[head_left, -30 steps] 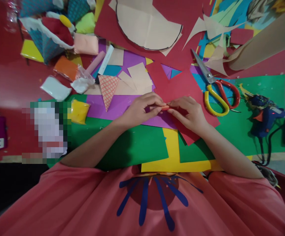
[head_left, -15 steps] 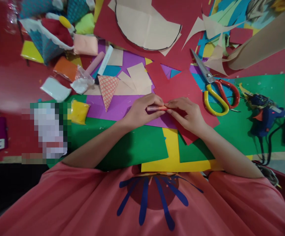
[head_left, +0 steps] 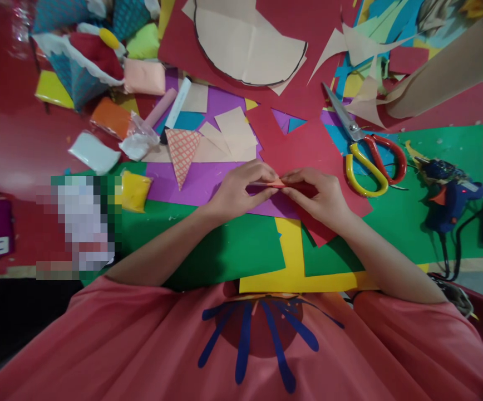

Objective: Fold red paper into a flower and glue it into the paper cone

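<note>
My left hand [head_left: 240, 190] and my right hand [head_left: 317, 196] meet fingertip to fingertip over the red paper. Between their thumbs and fingers they pinch a small orange-pink strip of paper [head_left: 278, 184], seen almost edge-on. The fingers cover most of the strip, so its full shape is hidden. Left of my left hand, a patterned orange-and-cream paper cone [head_left: 183, 153] lies with its tip pointing toward me. Beneath and behind my hands are red paper [head_left: 308, 150] and a purple sheet [head_left: 203, 177].
Scissors [head_left: 355, 131] with red and yellow handles lie to the right. Beyond them a glue gun [head_left: 452, 206] with a cord rests on green paper [head_left: 417, 239]. Clay packets, including a yellow packet [head_left: 135, 190], sit at left. A cream cut-out [head_left: 245, 44] lies at the back.
The pinched paper strip has turned slightly between my fingers and shows a narrower edge. Both hands stay in nearly the same place.
</note>
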### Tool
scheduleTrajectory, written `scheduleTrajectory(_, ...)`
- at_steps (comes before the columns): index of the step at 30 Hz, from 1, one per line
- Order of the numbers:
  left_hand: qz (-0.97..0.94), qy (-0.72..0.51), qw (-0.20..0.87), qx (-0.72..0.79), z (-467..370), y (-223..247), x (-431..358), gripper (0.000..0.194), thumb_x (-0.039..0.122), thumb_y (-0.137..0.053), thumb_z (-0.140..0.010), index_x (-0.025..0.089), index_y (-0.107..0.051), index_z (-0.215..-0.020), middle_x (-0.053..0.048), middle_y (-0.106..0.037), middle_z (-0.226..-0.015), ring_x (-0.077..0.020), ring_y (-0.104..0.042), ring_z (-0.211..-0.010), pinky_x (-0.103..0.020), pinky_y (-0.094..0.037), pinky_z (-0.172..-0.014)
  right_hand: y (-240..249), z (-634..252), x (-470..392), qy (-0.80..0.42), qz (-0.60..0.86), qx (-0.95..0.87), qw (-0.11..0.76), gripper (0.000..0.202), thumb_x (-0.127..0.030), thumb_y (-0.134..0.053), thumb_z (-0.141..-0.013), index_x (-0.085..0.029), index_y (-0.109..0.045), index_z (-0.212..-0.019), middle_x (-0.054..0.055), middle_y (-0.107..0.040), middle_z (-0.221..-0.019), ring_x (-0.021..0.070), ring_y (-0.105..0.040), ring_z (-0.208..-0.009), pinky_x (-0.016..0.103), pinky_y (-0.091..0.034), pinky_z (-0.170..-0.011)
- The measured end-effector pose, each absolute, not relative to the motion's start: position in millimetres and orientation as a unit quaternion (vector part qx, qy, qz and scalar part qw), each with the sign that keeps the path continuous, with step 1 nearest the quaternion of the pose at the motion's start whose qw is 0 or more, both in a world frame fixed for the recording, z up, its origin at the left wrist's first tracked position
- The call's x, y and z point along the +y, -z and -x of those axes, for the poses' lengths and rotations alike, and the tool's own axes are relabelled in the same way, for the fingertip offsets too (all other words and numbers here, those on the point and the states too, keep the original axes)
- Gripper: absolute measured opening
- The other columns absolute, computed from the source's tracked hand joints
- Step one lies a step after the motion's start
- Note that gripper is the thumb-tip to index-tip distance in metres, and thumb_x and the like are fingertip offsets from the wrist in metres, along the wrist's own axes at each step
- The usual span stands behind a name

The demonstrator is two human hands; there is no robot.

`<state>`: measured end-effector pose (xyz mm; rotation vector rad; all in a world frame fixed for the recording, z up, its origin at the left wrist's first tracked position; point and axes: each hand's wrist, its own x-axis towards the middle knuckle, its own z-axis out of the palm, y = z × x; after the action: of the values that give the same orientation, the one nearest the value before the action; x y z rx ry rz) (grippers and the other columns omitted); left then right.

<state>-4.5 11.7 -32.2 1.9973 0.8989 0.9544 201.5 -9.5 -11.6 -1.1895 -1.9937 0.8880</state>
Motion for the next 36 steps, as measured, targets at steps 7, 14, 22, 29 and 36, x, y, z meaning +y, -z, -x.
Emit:
scheduleTrajectory(7, -0.763, -0.379, 0.383, 0.358, 4.3, 28.9, 11.3, 0.013, 0.030, -0.066, -0.084, 0.018, -0.064, -0.081, -0.003, -0.071, -0.088, -0.0144, -0.067, -0.083, -0.029, -0.052, -0.076, 11.1, -201.8, -8.1, -0.355, 0.467, -0.751, 0.303, 0.020, -0.037, -0.063, -0.088, -0.018, -0.067, -0.095, 0.008, -0.075, -0.092, 0.0207, -0.071, -0.085, 0.032, -0.055, -0.074)
scheduleTrajectory(14, -0.768, -0.361, 0.393, 0.354, 3.2, 28.9, 11.2, 0.016, 0.033, -0.065, -0.085, 0.018, -0.062, -0.082, -0.004, -0.070, -0.091, -0.0147, -0.066, -0.087, -0.029, -0.051, -0.078, 12.7, -201.3, -10.9, -0.366, 0.478, -0.732, 0.318, 0.022, -0.039, -0.065, -0.086, -0.017, -0.066, -0.087, 0.008, -0.074, -0.089, 0.0211, -0.070, -0.084, 0.033, -0.055, -0.073)
scheduleTrajectory(22, -0.772, -0.360, 0.386, 0.354, 4.1, 28.7, 10.5, 0.020, 0.038, -0.064, -0.087, 0.018, -0.062, -0.084, -0.004, -0.070, -0.091, -0.0140, -0.065, -0.087, -0.028, -0.050, -0.078, 11.7, -202.0, -10.8, -0.360, 0.469, -0.741, 0.319, 0.022, -0.039, -0.064, -0.088, -0.018, -0.066, -0.084, 0.006, -0.073, -0.084, 0.0188, -0.068, -0.080, 0.030, -0.053, -0.070)
scheduleTrajectory(29, -0.757, -0.387, 0.406, 0.336, 2.6, 28.1, 8.9, 0.016, 0.034, -0.065, -0.087, 0.018, -0.062, -0.085, -0.004, -0.070, -0.091, -0.0128, -0.067, -0.086, -0.026, -0.052, -0.076, 11.2, -204.1, -8.3, -0.332, 0.441, -0.772, 0.316, 0.023, -0.039, -0.060, -0.091, -0.018, -0.066, -0.083, 0.006, -0.071, -0.081, 0.0183, -0.066, -0.079, 0.030, -0.051, -0.070)
scheduleTrajectory(36, -0.772, -0.383, 0.382, 0.334, 3.3, 28.1, 10.2, 0.016, 0.033, -0.065, -0.088, 0.019, -0.067, -0.080, -0.003, -0.073, -0.084, -0.0132, -0.067, -0.082, -0.029, -0.052, -0.074, 10.4, -202.1, -9.5, -0.342, 0.437, -0.770, 0.316, 0.026, -0.041, -0.059, -0.092, -0.018, -0.065, -0.082, 0.005, -0.070, -0.080, 0.0179, -0.066, -0.080, 0.030, -0.051, -0.072)
